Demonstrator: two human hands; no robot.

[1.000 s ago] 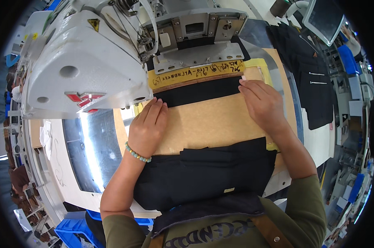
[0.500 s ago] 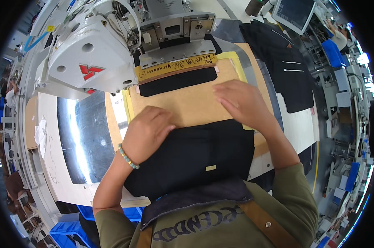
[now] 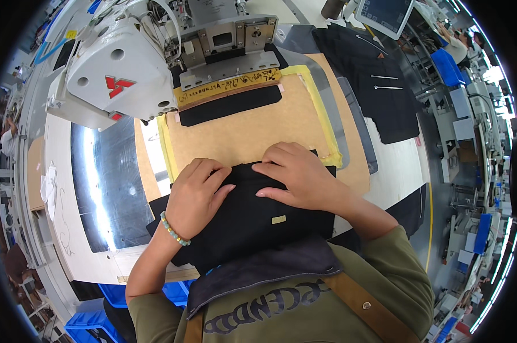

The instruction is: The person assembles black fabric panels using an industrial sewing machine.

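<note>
A black fabric panel (image 3: pixel 244 208) with a small pale tag (image 3: pixel 278 219) lies between me and the tan board (image 3: pixel 241 137). Its far edge overlaps the board's near part. My left hand (image 3: pixel 196 194) rests at the panel's far left edge, thumb apart from its bent fingers. Across from it, my right hand (image 3: pixel 292 176) touches the same edge with bent fingers, its thumb lying apart on the cloth. The cloth under both palms is hidden. Farther off, a black fabric strip (image 3: pixel 232 107) lies on the board beside the machine's yellow-taped clamp bar (image 3: pixel 230 87).
A white machine head (image 3: pixel 115 74) stands at the far left, next to a metal clamp frame (image 3: pixel 230 68). Black fabric pieces (image 3: pixel 384 91) lie at the right, below a screen (image 3: pixel 384 16). A shiny metal plate (image 3: pixel 107 188) is at the left; blue bins (image 3: pixel 92 326) sit below the table.
My right hand has come down and inward from over the board to the panel's far edge. My left hand stays by that edge. The panel's far right part now reaches farther onto the board.
</note>
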